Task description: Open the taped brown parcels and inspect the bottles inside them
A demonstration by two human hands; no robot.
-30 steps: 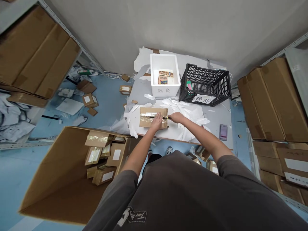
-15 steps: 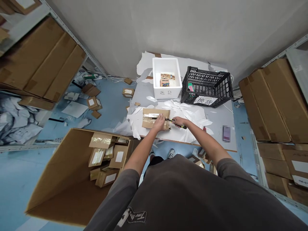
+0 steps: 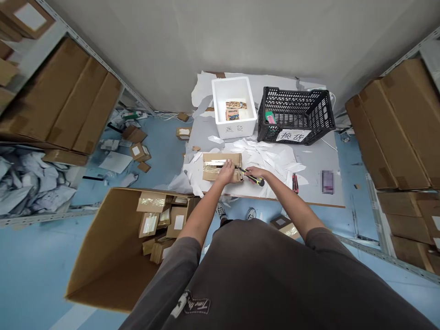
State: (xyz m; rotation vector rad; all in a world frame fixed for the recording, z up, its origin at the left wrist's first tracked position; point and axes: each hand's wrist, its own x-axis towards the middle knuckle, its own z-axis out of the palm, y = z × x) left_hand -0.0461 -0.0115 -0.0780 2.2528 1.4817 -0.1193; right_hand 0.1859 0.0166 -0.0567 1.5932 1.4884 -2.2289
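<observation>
A taped brown cardboard box (image 3: 210, 174) with a white label lies on the table near its front edge. My left hand (image 3: 226, 173) rests on top of it, fingers laid over the upper face. In my right hand (image 3: 253, 172) is a yellow and black utility knife (image 3: 257, 180), gripped with its blade end toward the right side of the box. Whether the blade cuts into the cardboard there is too small to tell. Torn white paper (image 3: 271, 156) lies beside and behind the right hand.
A white foam box (image 3: 237, 129) and a black plastic crate (image 3: 295, 126) stand at the table's back. A red and black tool (image 3: 295, 183) lies at right. On the left, a large open carton (image 3: 99, 238) holds several small boxes. Loaded shelves flank both sides.
The knife has turned, its handle end swinging toward me, and stays by the box's right end. My left hand remains on the box. The whole view has shifted slightly.
</observation>
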